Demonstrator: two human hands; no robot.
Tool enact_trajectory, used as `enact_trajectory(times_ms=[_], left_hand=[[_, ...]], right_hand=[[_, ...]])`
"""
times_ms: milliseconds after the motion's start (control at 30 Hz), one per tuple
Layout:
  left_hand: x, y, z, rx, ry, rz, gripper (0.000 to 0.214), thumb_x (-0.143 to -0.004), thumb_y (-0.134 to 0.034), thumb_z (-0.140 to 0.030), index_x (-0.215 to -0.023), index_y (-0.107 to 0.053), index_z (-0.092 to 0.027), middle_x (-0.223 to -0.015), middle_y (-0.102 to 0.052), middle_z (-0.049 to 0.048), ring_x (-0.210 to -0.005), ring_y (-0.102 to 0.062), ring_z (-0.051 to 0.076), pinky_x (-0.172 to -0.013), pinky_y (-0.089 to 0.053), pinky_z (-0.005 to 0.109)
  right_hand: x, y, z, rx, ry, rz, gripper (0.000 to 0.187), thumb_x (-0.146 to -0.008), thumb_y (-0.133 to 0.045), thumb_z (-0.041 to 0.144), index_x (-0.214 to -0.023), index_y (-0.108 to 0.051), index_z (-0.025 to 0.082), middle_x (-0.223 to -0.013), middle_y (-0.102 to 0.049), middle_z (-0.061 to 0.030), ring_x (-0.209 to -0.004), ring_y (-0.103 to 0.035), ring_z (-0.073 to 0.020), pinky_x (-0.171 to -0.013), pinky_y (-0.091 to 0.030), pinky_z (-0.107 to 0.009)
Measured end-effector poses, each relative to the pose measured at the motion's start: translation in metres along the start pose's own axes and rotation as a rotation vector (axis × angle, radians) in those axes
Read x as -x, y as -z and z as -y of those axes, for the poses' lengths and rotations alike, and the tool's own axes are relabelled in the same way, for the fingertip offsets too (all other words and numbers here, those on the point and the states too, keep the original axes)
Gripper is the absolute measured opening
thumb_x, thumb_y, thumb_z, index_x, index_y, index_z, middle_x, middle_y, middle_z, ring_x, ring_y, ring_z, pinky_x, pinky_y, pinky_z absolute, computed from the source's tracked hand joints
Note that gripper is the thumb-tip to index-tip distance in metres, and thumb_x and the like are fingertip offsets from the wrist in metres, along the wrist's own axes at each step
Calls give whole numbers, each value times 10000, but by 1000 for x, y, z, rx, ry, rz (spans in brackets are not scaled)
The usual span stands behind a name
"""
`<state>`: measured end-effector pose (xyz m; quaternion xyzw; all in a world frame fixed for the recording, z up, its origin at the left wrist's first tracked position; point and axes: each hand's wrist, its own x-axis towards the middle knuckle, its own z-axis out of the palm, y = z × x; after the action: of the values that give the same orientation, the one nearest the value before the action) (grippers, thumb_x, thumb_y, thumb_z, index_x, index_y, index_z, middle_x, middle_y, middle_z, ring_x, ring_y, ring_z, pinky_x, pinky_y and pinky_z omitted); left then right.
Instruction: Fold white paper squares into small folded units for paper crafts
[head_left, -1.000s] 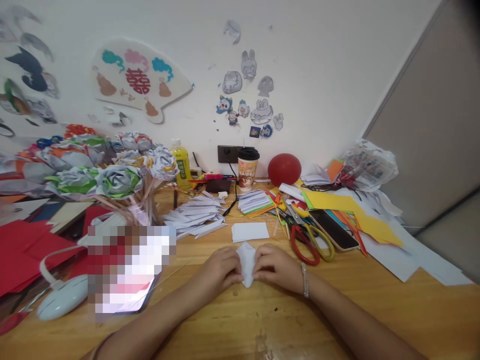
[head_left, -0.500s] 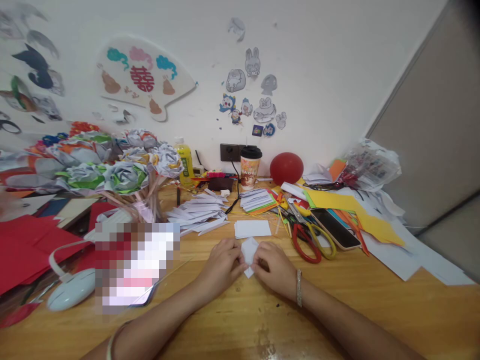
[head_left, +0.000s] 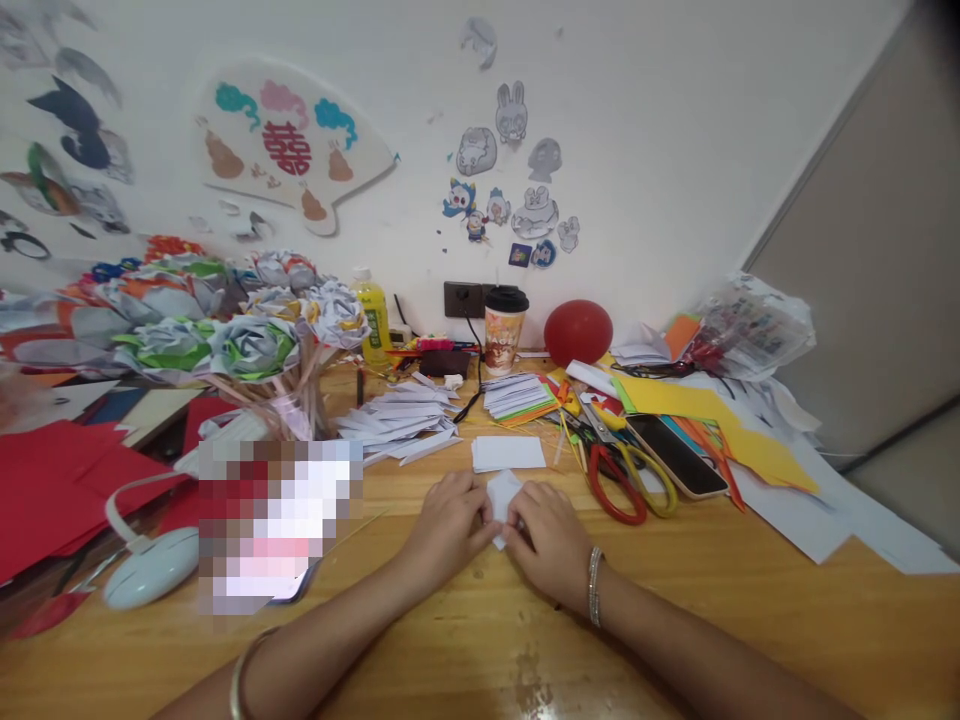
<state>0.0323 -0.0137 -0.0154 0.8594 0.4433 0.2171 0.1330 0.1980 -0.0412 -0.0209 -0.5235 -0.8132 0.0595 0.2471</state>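
White wall with paper cut-outs stands behind a varnished, light-brown wooden table; from where I stand, the near middle of the tabletop is the working area. The small, white, folded paper piece lies between the two hands, just on the near side of a neat stack of white rectangular paper slips; its upper end shows as a point.

The left hand pinches the left edge between thumb and fingertips; the right hand pinches the right edge likewise, its fingers curled; the thumbs lie close together over the lower part.

Change noted: a second ago the hands sit farther apart and the lower end shows rounded; it now narrows to a point, partly covered by the thumbs; in my judgement, the lower sides are being turned inward and creased, and the folding of this piece is partway along; exact crease lines cannot be made out.

The large scissors with red plastic handles rest to the right, untouched.
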Motion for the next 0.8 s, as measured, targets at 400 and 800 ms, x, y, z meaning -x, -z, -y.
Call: enact_trajectory(times_ms=[400,800], left_hand=[[-1,-2,4,22,-9,-4,94,-748,-647,-221,-705,-570,-187,-848,-552,22,-825,-486,199,-703,-344,288],[-1,-2,3,13,-4,-17,112,-751,-653,-230,-698,-563,-186,-850,-552,20,-822,-487,198,-698,-350,289]], right_hand=[[2,1,-2,-96,-68,18,116,-752,-589,248,-761,-490,188,-803,-512,-8,-790,-445,-182,-698,-304,-293],[1,-3,-5,-165,-122,-16,71,-766,-535,121,-800,-519,181,-809,-544,-19,-805,-470,-187,-711,-318,-293]])
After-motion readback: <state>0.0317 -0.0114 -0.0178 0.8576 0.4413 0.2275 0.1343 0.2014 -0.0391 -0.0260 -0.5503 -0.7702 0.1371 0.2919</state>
